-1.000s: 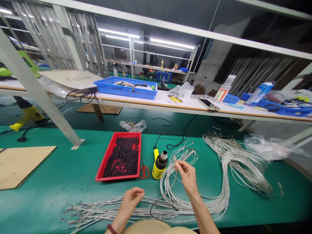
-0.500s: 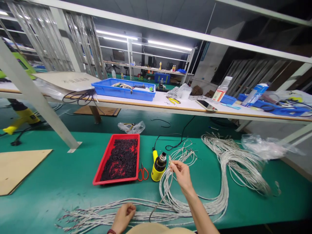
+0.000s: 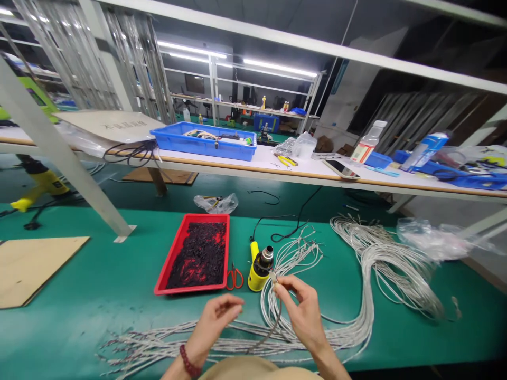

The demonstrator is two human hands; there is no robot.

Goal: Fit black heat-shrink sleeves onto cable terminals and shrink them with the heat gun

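Observation:
My right hand pinches a cable near its pale end, just beside the yellow heat gun; the cable's grey length hangs down from my fingers. To its left, my left hand hovers over the bundle of white cables, thumb and forefinger drawn together. Whether something small sits between those fingertips I cannot make out. The heat gun stands nozzle up. Left of it is a red tray of small black pieces, with red-handled scissors against its right side.
More white cables lie coiled at the right, near a clear plastic bag. A shelf crosses above the bench, carrying a blue tray, pliers and a bottle. A slanted white post and a board are at the left.
My left hand has risen from the cable bundle and moved right, towards my right hand. The right hand has come down and nearer to me with the cable end.

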